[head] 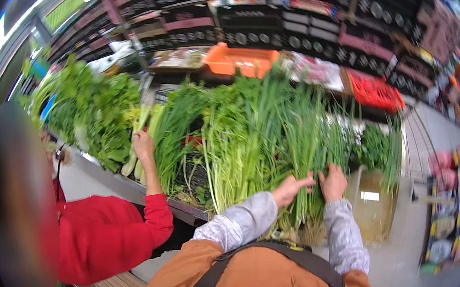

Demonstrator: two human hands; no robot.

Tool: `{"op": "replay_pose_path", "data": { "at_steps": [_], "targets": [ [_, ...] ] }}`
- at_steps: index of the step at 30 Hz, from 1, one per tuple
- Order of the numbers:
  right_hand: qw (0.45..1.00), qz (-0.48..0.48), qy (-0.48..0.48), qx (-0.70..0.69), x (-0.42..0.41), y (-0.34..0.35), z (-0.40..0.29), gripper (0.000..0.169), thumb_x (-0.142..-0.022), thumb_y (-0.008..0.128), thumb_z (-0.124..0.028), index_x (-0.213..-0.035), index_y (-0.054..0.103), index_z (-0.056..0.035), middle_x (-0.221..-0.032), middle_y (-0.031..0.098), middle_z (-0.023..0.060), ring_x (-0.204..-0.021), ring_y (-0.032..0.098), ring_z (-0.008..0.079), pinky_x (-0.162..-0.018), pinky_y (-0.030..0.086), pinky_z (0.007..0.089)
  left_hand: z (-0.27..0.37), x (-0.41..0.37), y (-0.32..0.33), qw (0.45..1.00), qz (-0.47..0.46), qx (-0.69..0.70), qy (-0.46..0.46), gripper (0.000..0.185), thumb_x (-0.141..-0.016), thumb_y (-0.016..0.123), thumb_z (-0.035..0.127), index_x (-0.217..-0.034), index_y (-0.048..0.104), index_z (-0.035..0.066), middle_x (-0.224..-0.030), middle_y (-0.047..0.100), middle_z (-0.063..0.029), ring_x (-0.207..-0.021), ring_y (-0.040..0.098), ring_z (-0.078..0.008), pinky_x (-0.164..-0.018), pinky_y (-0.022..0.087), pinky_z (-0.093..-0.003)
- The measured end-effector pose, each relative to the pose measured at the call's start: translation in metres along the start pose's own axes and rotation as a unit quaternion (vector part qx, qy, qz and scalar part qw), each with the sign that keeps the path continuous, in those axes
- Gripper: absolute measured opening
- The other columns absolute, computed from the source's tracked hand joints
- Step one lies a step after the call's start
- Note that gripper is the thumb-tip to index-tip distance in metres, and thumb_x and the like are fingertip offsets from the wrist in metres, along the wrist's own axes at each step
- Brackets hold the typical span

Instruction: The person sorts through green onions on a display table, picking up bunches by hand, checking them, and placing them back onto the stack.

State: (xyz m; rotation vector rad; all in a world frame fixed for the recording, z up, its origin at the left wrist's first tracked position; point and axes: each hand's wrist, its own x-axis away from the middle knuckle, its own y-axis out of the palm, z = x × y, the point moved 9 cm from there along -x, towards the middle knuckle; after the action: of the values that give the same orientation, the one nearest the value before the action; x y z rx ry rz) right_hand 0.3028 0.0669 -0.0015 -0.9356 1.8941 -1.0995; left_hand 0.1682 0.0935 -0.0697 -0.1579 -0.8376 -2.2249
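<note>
Before me a sloping display of leafy greens spans the view. My left hand [294,189] rests against a bunch of scallions [304,203], its fingers reaching over the stalks. Just to the right, my right hand [333,182] is at the bunch's other side, thumb and fingers bent near the green stalks. Whether either hand grips the stalks is unclear. The rooty ends of the bunch [306,235] point towards my body. Left of my hands lies a pale-stemmed heap of Chinese celery [226,169].
At the left a person in a red sleeve [108,236] holds a pale stalk [141,120]. An orange plastic basket [241,60] and a red basket [374,89] stand behind the greens, beneath black price boards [249,20]. A cardboard box [371,208] is right of my hands.
</note>
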Motion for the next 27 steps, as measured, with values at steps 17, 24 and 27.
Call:
{"op": "replay_pose_path", "data": {
  "at_steps": [17,24,27],
  "targets": [
    [0.997,0.022,-0.073,-0.017,0.010,-0.014,-0.015,0.021,-0.075,0.068,-0.022,-0.089,0.060,-0.0093,-0.083,0.059,0.0121,-0.074,0.061,0.0301,-0.063,0.047,0.0406,0.052,0.048,0.043,0.986,-0.134,0.082,0.051,0.017,-0.091,0.059,0.020,-0.098,0.053,0.006,-0.083,0.061,-0.0058,-0.062,0.059,-0.0134,-0.061,0.051,-0.0286],
    [0.988,0.007,-0.023,-0.151,0.052,-0.045,0.002,0.012,-0.078,0.066,-0.014,-0.085,0.061,-0.0057,-0.069,0.054,0.0070,-0.058,0.051,0.0191,-0.055,0.042,0.0326,0.096,0.092,0.033,0.974,-0.159,0.140,0.076,0.011,-0.092,0.057,0.016,-0.096,0.049,0.009,-0.069,0.050,0.0006,-0.056,0.052,-0.0096,-0.055,0.047,-0.0267],
    [0.978,-0.027,0.025,-0.203,0.072,-0.042,0.022,0.011,-0.078,0.065,-0.012,-0.084,0.062,-0.0035,-0.063,0.051,0.0056,-0.055,0.046,0.0154,-0.053,0.040,0.0303,0.107,0.103,0.019,0.973,-0.157,0.144,0.093,0.011,-0.092,0.057,0.017,-0.090,0.048,0.010,-0.067,0.046,0.0024,-0.055,0.048,-0.0086,-0.054,0.046,-0.0267]
  ]
}}
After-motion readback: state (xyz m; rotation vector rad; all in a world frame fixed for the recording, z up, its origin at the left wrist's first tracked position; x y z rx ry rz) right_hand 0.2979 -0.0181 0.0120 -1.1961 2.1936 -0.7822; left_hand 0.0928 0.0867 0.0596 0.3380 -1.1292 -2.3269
